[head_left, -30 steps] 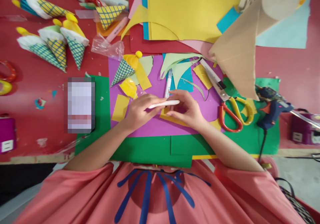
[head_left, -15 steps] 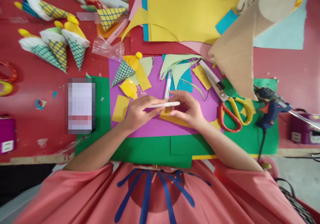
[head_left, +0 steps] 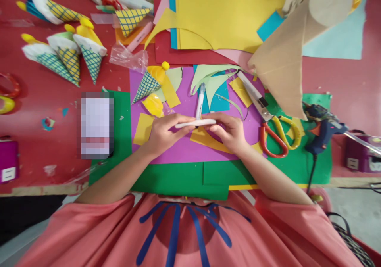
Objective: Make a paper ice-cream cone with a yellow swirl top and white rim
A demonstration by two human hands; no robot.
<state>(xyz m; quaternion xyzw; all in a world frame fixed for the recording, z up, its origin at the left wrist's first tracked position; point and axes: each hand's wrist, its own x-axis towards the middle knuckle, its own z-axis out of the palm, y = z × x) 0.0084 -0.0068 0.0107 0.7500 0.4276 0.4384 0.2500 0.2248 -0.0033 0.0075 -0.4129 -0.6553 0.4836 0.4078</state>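
Observation:
Between my two hands is a thin, soft-looking white strip (head_left: 196, 123), seen edge-on above the purple sheet (head_left: 166, 156). My left hand (head_left: 165, 134) pinches its left part between thumb and fingers. At the other end, my right hand (head_left: 230, 132) grips the tip, thumb below and fingers above. What the strip is made of I cannot tell. Just beyond it lies a white marker (head_left: 200, 100) with a clear cap. A paper cone with a yellow top (head_left: 149, 82) and a yellow packet (head_left: 153, 105) lie past my left hand.
Scissors (head_left: 272, 136) with red and yellow handles lie right, beside a blue glue gun (head_left: 323, 130). A brown paper cone (head_left: 282, 64) is behind them. Several decorated cones (head_left: 91, 56) rest back left. A blurred-out rectangle (head_left: 95, 126) is at left; yellow sheets (head_left: 226, 17) lie behind.
My right hand's fingers have closed onto the strip's right end, where they were spread around it before. The strip has shifted slightly. My left hand keeps its pinch.

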